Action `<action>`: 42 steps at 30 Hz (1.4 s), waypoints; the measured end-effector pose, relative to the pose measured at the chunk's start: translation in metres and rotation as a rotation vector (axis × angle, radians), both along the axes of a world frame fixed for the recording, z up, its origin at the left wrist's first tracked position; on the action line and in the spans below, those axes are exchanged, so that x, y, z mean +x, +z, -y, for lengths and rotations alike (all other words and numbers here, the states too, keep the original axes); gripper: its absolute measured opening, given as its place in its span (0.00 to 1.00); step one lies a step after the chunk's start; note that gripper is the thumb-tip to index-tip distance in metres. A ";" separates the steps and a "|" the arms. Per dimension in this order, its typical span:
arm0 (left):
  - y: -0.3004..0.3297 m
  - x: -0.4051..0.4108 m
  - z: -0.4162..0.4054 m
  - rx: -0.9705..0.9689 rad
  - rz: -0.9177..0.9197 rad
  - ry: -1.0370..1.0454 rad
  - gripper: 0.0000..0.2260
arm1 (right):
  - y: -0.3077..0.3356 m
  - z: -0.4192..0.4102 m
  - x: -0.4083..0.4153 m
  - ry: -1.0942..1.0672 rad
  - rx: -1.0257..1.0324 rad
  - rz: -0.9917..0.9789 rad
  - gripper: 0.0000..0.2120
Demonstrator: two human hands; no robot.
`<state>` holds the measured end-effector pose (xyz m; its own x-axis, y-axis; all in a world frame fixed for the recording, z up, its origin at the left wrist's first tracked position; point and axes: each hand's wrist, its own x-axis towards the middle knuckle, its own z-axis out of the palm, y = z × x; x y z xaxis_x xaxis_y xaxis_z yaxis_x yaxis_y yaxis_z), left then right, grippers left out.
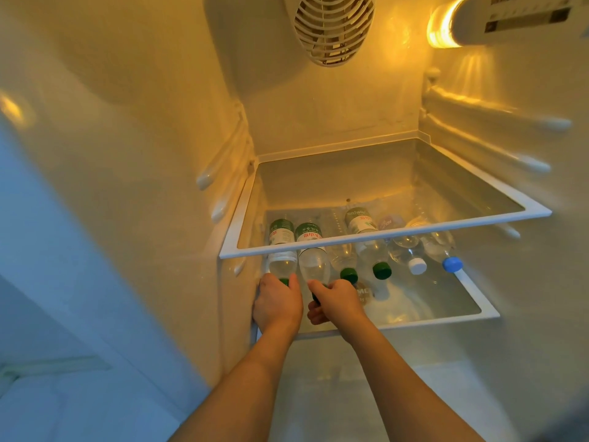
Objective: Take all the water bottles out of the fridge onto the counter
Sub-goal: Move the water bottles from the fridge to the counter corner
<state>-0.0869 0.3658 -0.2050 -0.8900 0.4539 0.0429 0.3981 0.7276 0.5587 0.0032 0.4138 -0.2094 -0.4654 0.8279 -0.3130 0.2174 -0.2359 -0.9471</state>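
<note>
Inside the lit fridge, your left hand (276,303) and right hand (334,301) each curl around the green-capped neck of a water bottle lying on the lower shelf (478,309). Pull unevenly and the neighbouring bottles (376,253) could roll forward off its edge.

Round vent grille (333,27) on the back wall, glowing lamp (443,27) upper right.

Six clear water bottles (371,247) lie side by side, caps forward.
</note>
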 end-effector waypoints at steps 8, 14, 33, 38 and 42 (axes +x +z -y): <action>-0.005 0.001 0.003 0.027 -0.036 -0.004 0.17 | -0.002 -0.002 0.001 0.017 0.040 0.025 0.15; -0.014 0.012 0.024 0.169 -0.003 -0.034 0.12 | 0.006 0.009 0.010 0.026 -0.004 0.029 0.14; 0.021 0.084 0.134 0.889 0.894 0.131 0.08 | 0.030 0.108 0.080 -0.326 -0.035 -0.106 0.20; 0.045 0.096 0.175 1.025 1.093 0.136 0.16 | 0.041 0.151 0.100 -0.372 0.024 -0.056 0.20; 0.054 0.104 0.215 0.963 1.079 0.114 0.17 | 0.051 0.181 0.112 -0.395 0.059 -0.059 0.21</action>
